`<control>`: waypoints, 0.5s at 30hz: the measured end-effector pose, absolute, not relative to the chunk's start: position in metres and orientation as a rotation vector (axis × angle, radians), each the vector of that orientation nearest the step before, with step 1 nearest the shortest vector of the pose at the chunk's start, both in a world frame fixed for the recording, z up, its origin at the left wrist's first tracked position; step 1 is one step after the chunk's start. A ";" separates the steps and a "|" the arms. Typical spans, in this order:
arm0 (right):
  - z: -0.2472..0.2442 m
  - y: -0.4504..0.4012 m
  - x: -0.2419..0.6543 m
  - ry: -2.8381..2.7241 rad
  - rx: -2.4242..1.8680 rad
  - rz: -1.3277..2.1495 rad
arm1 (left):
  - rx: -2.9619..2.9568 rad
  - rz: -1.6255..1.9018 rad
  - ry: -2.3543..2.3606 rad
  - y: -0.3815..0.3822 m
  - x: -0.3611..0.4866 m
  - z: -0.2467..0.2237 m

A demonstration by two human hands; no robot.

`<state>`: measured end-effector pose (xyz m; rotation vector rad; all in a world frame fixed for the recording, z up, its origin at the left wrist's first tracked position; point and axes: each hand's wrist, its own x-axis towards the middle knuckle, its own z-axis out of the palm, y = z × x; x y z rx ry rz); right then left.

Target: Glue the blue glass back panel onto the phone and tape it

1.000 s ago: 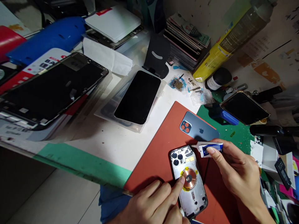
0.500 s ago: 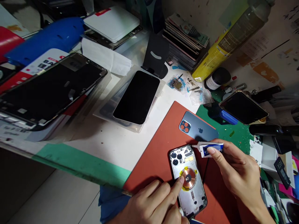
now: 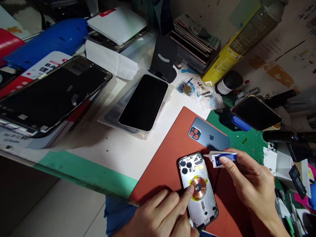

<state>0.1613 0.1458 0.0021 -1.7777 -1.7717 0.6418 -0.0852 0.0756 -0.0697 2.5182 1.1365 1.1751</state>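
An opened phone (image 3: 206,205) lies on the reddish-brown mat (image 3: 170,148), its back off. Camera lenses and a round copper coil (image 3: 201,188) show. My left hand (image 3: 164,214) steadies it, index fingertip on the coil and the other fingers curled by its lower left edge. A small white bit (image 3: 190,222) peeks out there; I cannot tell what it is. Between thumb and fingers, my right hand (image 3: 251,181) grips a blue-and-white adhesive tube (image 3: 224,159). Its thin nozzle points left at the phone's upper right corner. Beyond the tube lies a blue phone back cover (image 3: 209,133).
A dark-screened phone (image 3: 145,102) rests on clear plastic to the left. Farther left sits a large screen part (image 3: 54,92). At the back stand a yellow spray can (image 3: 227,54) and a black bottle (image 3: 229,82). Another phone (image 3: 256,112) leans at the right.
The view has shifted very slightly. Both hands, the tube and the opened phone keep nearly the same places; the tube looks turned a little in the fingers.
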 end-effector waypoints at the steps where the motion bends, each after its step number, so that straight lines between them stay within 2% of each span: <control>1: 0.002 0.145 0.162 -1.775 -1.783 0.638 | 2.517 1.172 1.132 0.076 -0.085 -0.070; 15: -0.006 0.137 0.169 -1.750 -1.769 0.641 | 2.505 1.194 1.140 0.077 -0.083 -0.073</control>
